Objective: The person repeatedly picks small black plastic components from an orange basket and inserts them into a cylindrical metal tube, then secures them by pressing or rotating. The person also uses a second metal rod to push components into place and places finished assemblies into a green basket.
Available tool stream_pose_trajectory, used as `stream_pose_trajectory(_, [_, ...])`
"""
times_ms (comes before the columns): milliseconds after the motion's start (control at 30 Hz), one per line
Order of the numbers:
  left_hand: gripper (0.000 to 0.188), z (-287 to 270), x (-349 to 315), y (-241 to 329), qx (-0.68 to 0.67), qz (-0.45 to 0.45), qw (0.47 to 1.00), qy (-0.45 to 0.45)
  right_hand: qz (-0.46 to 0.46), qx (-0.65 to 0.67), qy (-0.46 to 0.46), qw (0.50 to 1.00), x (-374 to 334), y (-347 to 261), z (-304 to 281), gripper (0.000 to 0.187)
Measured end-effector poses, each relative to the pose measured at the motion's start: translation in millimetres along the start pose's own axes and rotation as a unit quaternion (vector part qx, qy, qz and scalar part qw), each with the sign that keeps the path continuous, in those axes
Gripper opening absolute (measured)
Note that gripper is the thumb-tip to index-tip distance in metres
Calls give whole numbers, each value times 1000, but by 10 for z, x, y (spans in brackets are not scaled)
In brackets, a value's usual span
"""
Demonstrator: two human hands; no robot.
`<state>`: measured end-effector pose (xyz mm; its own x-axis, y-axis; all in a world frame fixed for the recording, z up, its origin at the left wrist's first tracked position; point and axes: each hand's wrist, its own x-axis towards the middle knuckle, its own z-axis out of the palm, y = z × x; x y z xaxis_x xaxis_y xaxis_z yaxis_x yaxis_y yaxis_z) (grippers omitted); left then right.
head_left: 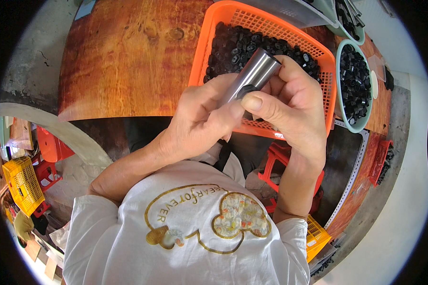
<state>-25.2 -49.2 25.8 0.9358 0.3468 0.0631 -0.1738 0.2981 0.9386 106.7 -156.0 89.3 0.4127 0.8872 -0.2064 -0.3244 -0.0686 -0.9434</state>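
A shiny metal tube [256,68] is held slanting up to the right, its open end showing, above the near part of an orange plastic basket [200,45]. My left hand [197,116] is closed around the tube's lower part. On its other side, my right hand [297,102] is also closed, thumb bent inward and fingers behind the tube. Between the thumbs a small black piece [246,90] lies against the tube; my right thumb presses at it. How far it is fitted cannot be seen. Many small black plastic parts [245,45] fill the basket beneath.
The basket rests on a reddish-brown wooden table [128,61]. Right of it stands a pale green basin [340,90] of black parts; a clear bin [290,12] is behind. Red stools [276,166] and yellow crates [26,183] are lower down. A red basket [379,161] sits far right.
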Motion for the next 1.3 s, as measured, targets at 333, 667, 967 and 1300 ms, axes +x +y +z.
stream_pose_trajectory(333, [44,-10,-10,12,-7,-6,1000,2,-81,50,-83,992,3,123,-41,27])
stream_pose_trajectory(667, [42,-28,16,-16,44,75,996,-28,-110,70,-69,989,-50,177,-32,24])
stream_pose_trajectory(967, [43,-62,20,-48,160,125,979,-17,-107,-42,-11,993,-118,156,39,30])
stream_pose_trajectory(1300, [38,-75,56,-106,215,190,958,-21,-65,-58,-24,996,-85,158,-99,30])
